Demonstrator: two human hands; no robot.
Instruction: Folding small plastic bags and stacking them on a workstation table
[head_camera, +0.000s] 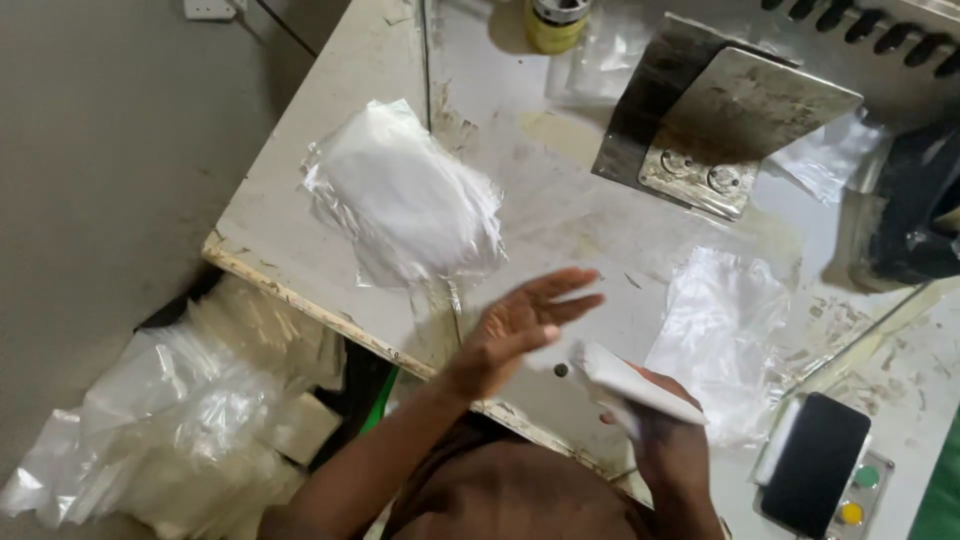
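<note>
My left hand (525, 322) hovers flat over the near edge of the white worktable (330, 130), fingers spread and palm empty. My right hand (665, 425) grips a folded white piece (632, 383) close to my body, just right of the left hand. A stack of clear plastic bags (405, 195) lies on the table, up and to the left of my left hand. A single clear plastic bag (722, 335) lies flat to the right of my right hand.
A tilted metal plate with two round bolts (722, 125) stands at the back right. A yellow container (555, 25) sits at the far edge. A black phone (815, 462) lies at lower right beside coloured buttons (858, 495). More plastic bags (190, 420) are heaped on the floor at left.
</note>
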